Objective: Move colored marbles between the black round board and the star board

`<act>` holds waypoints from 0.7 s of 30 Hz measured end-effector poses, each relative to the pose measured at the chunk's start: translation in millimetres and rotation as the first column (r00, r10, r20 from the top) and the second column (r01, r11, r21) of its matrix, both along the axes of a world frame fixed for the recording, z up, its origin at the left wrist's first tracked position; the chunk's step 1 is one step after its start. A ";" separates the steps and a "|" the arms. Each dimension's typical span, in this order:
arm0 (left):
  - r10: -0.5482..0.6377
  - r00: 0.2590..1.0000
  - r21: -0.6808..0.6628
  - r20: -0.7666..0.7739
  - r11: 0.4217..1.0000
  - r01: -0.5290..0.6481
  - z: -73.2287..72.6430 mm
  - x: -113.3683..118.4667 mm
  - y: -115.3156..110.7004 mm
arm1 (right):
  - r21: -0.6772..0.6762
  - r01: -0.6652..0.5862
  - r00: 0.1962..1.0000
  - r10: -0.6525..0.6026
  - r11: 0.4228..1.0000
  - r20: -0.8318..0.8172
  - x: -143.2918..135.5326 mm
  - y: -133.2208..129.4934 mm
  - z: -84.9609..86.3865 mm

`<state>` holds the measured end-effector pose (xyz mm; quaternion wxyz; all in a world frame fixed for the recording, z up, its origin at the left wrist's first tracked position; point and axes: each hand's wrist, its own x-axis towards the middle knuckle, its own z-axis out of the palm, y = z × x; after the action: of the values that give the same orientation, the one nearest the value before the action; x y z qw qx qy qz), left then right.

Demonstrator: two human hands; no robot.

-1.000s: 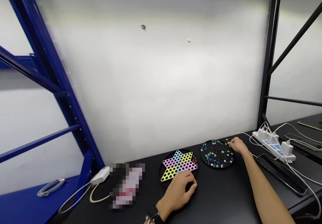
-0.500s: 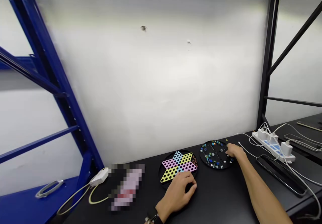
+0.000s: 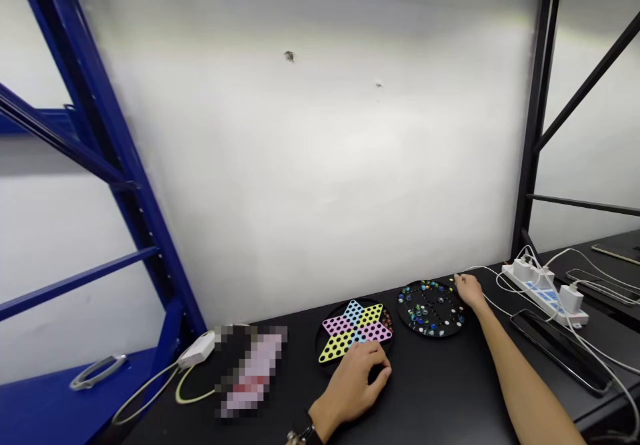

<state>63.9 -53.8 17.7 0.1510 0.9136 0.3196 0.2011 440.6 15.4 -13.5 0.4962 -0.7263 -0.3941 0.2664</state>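
Note:
A round black board with a pink, yellow and blue star full of holes point(image 3: 355, 332) lies on the black table. My left hand point(image 3: 356, 378) rests at its near edge, fingers curled loosely and apart, with nothing seen in it. To the right is a round black tray point(image 3: 435, 330) with several glass marbles and some white pieces around its rim. My right hand point(image 3: 469, 289) is just off the tray's right edge, its fingers pressed together near a small yellow piece point(image 3: 451, 280). Whatever those fingers hold, if anything, is too small to make out.
A white power strip point(image 3: 545, 295) with plugs and cables lies at the right, beside a black phone point(image 3: 560, 352). At the left are a white adapter point(image 3: 199, 350) with a looped cable and a blurred pink item point(image 3: 257, 372). A blue rack post point(image 3: 150, 212) stands left.
My right hand has moved slightly up and right, from over the tray's right edge to just outside it. My left hand has stayed in place.

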 end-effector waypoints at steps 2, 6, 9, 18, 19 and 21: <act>-0.001 1.000 0.003 -0.002 1.000 0.001 1.0 0.1 -0.9 | -0.097 0.025 0.981 -0.006 0.995 0.192 -4.9 -0.1 -4.1; -0.003 1.000 0.003 -0.001 1.000 0.003 2.5 0.4 -2.0 | -0.381 0.053 0.784 0.198 0.923 0.589 -14.9 -1.9 -2.6; -0.003 1.000 0.002 0.008 1.000 0.003 2.7 0.3 -2.2 | -0.455 0.067 0.723 0.271 0.888 0.636 -21.1 -2.6 1.7; -0.010 1.000 -0.001 0.014 1.000 0.010 1.9 0.3 -1.8 | -0.436 0.037 0.662 0.305 0.899 0.685 -30.9 2.4 -1.4; -0.010 1.000 0.000 0.014 1.000 0.010 1.6 0.3 -1.8 | -0.431 0.030 0.658 0.307 0.902 0.688 -31.6 3.0 -1.8; -0.009 1.000 0.007 0.017 1.000 0.009 1.1 0.1 -1.8 | -0.431 0.019 0.650 0.317 0.902 0.691 -33.1 4.0 -2.0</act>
<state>63.9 -55.6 18.8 0.1514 0.9138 0.3134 0.2093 407.5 19.4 -15.5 0.1067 -0.8202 -0.5587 0.0606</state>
